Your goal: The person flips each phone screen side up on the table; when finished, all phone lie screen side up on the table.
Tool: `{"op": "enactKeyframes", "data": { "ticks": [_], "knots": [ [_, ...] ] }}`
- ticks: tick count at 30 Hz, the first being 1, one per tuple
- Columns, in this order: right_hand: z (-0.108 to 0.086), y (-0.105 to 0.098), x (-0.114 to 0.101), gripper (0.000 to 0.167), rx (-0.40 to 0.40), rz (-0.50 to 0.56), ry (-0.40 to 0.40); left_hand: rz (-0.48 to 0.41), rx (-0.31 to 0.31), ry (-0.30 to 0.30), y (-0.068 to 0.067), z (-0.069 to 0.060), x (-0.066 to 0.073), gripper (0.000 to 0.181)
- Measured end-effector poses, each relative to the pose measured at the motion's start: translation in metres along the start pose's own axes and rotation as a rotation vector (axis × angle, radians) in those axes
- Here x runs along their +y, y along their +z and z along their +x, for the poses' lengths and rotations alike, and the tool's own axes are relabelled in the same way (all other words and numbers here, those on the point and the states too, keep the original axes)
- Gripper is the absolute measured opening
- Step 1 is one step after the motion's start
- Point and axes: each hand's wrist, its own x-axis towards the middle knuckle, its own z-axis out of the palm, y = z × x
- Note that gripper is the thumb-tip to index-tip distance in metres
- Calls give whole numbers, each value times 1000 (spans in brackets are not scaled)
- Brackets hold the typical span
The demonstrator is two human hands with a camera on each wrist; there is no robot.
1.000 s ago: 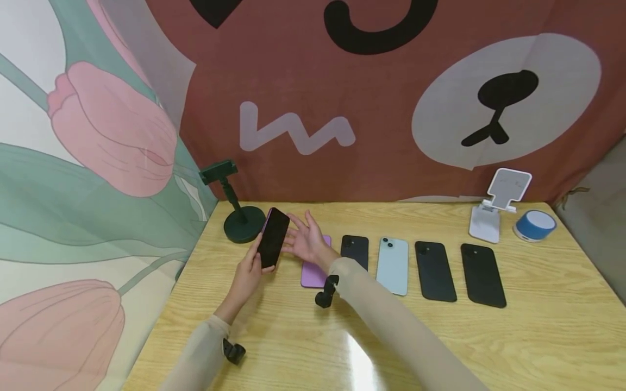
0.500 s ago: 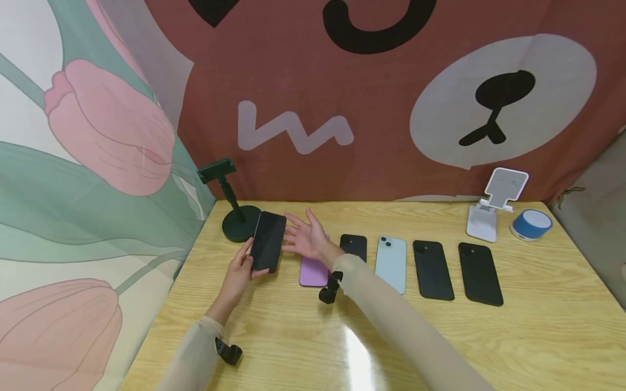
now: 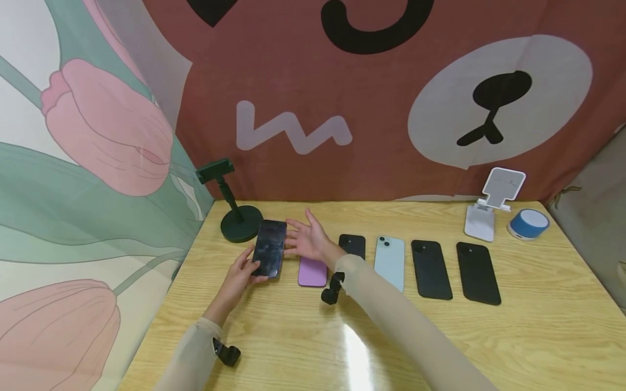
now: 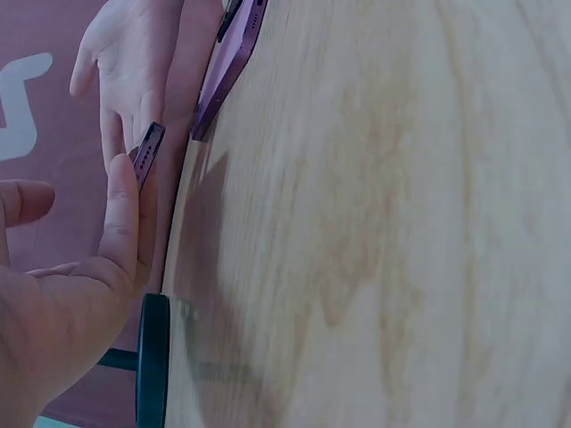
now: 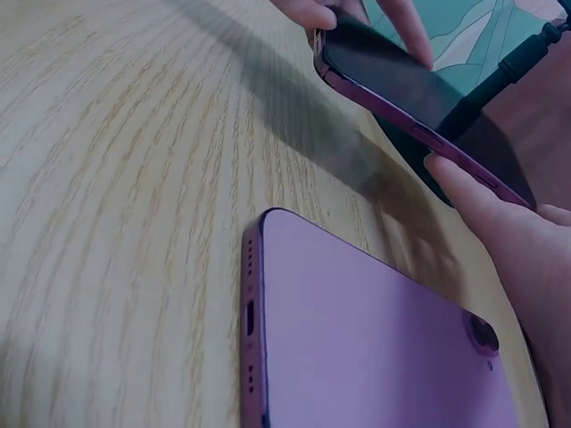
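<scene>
My left hand [image 3: 238, 279] grips a smartphone [image 3: 270, 248] by its lower left part, thumb over the dark screen, which faces up. In the right wrist view the held phone [image 5: 401, 94] shows a purple side frame and is off the table. My right hand [image 3: 309, 239] has its fingers stretched out, palm up, with fingertips at the phone's right edge. Beneath that hand lies a purple phone [image 3: 313, 271], back up, partly covered in the head view; its camera shows in the right wrist view.
Right of the purple phone lie a dark phone [image 3: 353, 245], a light blue phone [image 3: 389, 263] and two black phones, all back up. A dark green stand [image 3: 239, 222] is at back left. A white stand [image 3: 481, 220] and a blue speaker-like cylinder [image 3: 529, 224] are at back right.
The held phone has come down slightly and tilted back, so its screen faces more upward and shows reflections. My left hand has shifted a little left. The right hand stays beside it.
</scene>
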Motion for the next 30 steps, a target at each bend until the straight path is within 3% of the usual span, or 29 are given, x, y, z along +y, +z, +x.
{"op": "enactKeyframes", "data": {
  "ticks": [7,13,26,30],
  "knots": [
    [-4,-4,4,95,3,23,7,19,-22,-13,-3,0,-6,63],
    [-5,-5,6,93,35,42,15,15,-41,-3,-3,-1,-9,66],
    [-2,-1,10,87,61,12,-4,56,-17,-22,-3,0,-8,66],
    [-1,0,10,88,91,0,-11,112,-2,-26,0,-1,-7,68]
  ]
}}
